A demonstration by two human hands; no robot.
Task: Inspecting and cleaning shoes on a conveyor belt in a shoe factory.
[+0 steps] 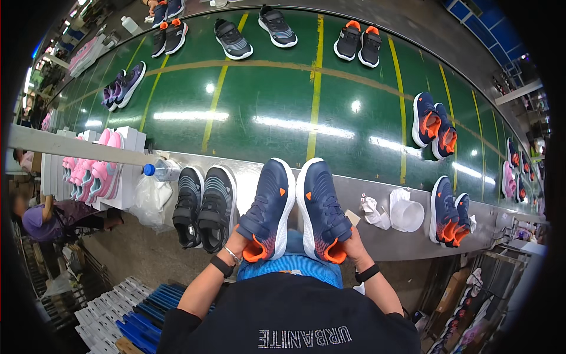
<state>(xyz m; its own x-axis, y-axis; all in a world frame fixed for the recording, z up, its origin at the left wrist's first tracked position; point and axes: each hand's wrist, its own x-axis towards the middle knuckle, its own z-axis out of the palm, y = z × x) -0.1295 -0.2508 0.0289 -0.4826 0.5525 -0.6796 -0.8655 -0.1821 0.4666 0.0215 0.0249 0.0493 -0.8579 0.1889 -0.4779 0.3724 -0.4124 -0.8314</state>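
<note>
My left hand (237,243) grips a navy sneaker (266,192) by its heel end. In my right hand (355,243) is the matching navy sneaker (320,192), also held near the heel. Both shoes have white soles, orange linings and small orange marks, and their toes point away from me. They stand side by side, toes almost meeting, over the metal ledge in front of my body. Most of my fingers are hidden behind the shoes. Just left of the held pair, a pair of black-and-grey sneakers (216,206) rests on the ledge.
Beyond the ledge (354,186) runs a green belt (265,88) with several pairs of shoes. A blue-capped bottle (168,170) and pink shoes (105,171) are to the left. Crumpled tissue (372,212), a white cup (407,215) and another navy pair (442,203) lie right.
</note>
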